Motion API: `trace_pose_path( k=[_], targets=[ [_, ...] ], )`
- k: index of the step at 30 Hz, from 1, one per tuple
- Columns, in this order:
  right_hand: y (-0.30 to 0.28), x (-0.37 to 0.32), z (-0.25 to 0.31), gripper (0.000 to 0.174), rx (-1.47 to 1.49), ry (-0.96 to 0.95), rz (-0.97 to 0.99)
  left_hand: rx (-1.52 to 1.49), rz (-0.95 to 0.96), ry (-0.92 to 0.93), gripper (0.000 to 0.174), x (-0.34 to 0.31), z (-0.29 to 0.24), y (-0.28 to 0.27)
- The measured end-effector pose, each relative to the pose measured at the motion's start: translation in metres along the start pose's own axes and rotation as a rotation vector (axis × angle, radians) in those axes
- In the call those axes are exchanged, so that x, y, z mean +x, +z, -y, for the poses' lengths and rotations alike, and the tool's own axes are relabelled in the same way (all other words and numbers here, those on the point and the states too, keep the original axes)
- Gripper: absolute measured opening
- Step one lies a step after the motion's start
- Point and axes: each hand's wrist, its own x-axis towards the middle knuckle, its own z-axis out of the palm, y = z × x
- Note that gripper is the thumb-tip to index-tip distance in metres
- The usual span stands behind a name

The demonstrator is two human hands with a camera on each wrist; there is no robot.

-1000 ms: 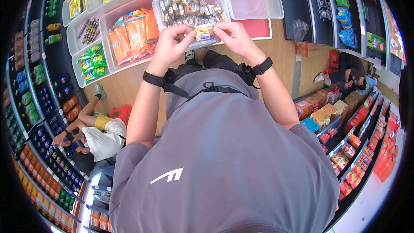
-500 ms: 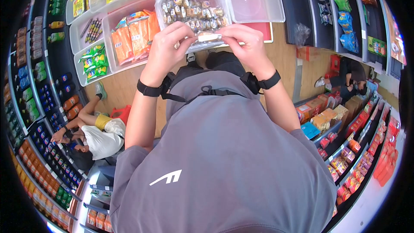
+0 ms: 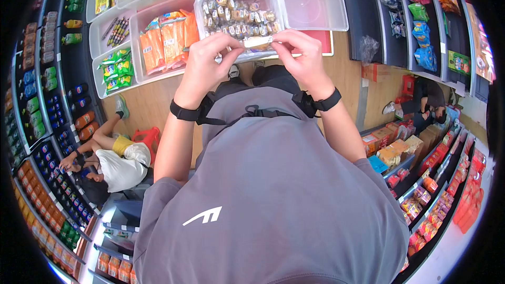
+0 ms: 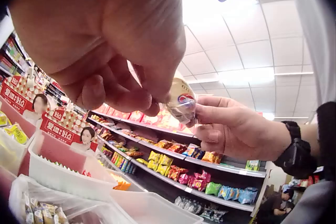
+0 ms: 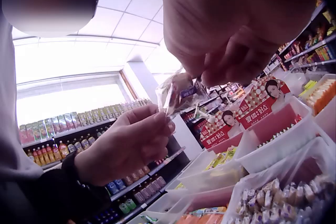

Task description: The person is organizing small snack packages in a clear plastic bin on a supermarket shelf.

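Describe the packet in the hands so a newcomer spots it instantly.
Find the bag-lined bin of small wrapped snacks at the top of the head view. The left hand and right hand pinch one packet, overlapping the bin's near edge there. It alone is held; the rest lie piled.

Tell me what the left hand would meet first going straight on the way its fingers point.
First the small wrapped packet that the left hand itself pinches; beyond it, in the head view, probably the right hand, though exact depth is unclear.
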Motion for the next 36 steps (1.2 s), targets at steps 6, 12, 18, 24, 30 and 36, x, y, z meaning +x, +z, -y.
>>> trace_pose_path(
  k=[6, 12, 18, 24, 30, 36],
  targets=[
    [0.007, -0.008, 0.001, 0.011, 0.274, 0.147, -0.130, -0.359, 0.013, -0.286, 0.012, -0.007, -0.010, 0.007],
    [-0.002, -0.017, 0.001, 0.013, 0.366, 0.184, -0.016, -0.401, 0.153, -0.274, 0.020, -0.016, -0.003, 0.008],
    [-0.007, -0.027, 0.006, 0.019, 0.551, 0.276, -0.007, -0.646, 0.166, -0.237, 0.020, -0.013, -0.014, 0.005],
    [-0.009, -0.040, 0.005, 0.018, 0.567, 0.243, -0.050, -0.464, 0.142, -0.221, 0.017, -0.010, -0.023, 0.009],
    [-0.016, -0.051, 0.000, 0.007, 0.550, 0.214, -0.078, -0.327, 0.097, -0.206, 0.007, -0.010, -0.023, 0.022],
    [-0.029, -0.037, -0.002, 0.004, 0.489, 0.121, -0.027, -0.275, 0.078, -0.203, 0.003, -0.011, -0.037, 0.021]
  ],
)
